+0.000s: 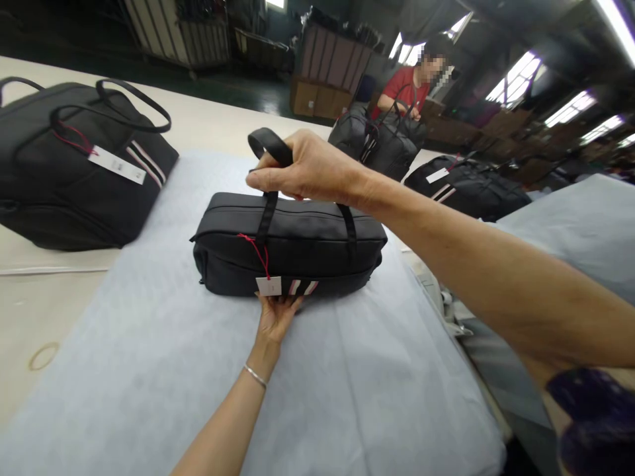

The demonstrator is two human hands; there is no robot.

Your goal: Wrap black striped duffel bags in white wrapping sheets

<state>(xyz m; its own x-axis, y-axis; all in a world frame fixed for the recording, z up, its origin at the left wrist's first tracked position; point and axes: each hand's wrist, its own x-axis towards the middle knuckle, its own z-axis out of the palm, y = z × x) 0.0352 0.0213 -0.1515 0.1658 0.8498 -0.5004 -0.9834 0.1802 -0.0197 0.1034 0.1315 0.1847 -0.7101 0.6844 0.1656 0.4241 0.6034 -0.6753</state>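
Note:
A black handbag (292,254) stands in the middle of the head view, with two dark straps and a zipped top. My right hand (302,165) is closed around its looped handles (270,147), above the bag. Low on the bag's front, my left hand (278,317) holds the bottom edge, its fingertips partly hidden under the bag. A white tag (268,286) on a red cord hangs just above my left hand. Beside the tag are pale and dark stripes (303,287).
Pale cloth (198,383) covers the table. Another black bag (89,165) with a white tag stands at the left. More black bags (466,188) lie at the right, near a person in red (404,86). A tan ring (43,356) lies at the left.

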